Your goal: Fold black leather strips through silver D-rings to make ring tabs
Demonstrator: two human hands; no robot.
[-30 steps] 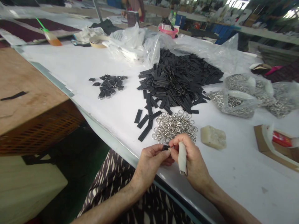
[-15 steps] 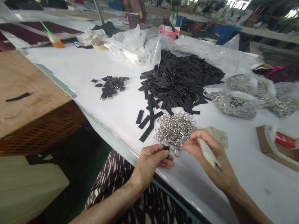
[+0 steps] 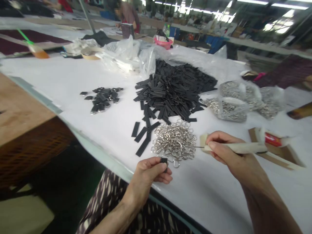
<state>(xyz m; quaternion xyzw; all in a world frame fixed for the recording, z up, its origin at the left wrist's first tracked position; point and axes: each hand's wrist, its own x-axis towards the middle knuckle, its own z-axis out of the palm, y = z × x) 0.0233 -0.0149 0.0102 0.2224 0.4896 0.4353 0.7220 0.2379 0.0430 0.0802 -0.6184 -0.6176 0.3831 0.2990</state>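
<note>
My left hand (image 3: pixel 149 174) pinches a small folded black strap piece with a metal ring (image 3: pixel 165 160) near the front table edge. My right hand (image 3: pixel 230 152) grips a white-wrapped tool (image 3: pixel 240 148) lying level, its thin metal tip pointing left toward a pile of silver D-rings (image 3: pixel 174 141). A few loose black strips (image 3: pixel 142 135) lie left of the rings. Behind them is a large heap of black strips (image 3: pixel 174 89). A small pile of finished black tabs with rings (image 3: pixel 102 97) sits further left.
Plastic bags of metal rings (image 3: pixel 240 100) lie at the right, with an open cardboard box (image 3: pixel 275 148) nearer. Crumpled plastic bags (image 3: pixel 126 53) and a pink bowl (image 3: pixel 162 43) stand at the back. A brown wooden board (image 3: pixel 19 110) adjoins the white table (image 3: pixel 73 78) on the left.
My right hand has pulled away from the left hand to the right and turned the white-wrapped tool level. The left hand still holds the black piece. The camera has shifted right.
</note>
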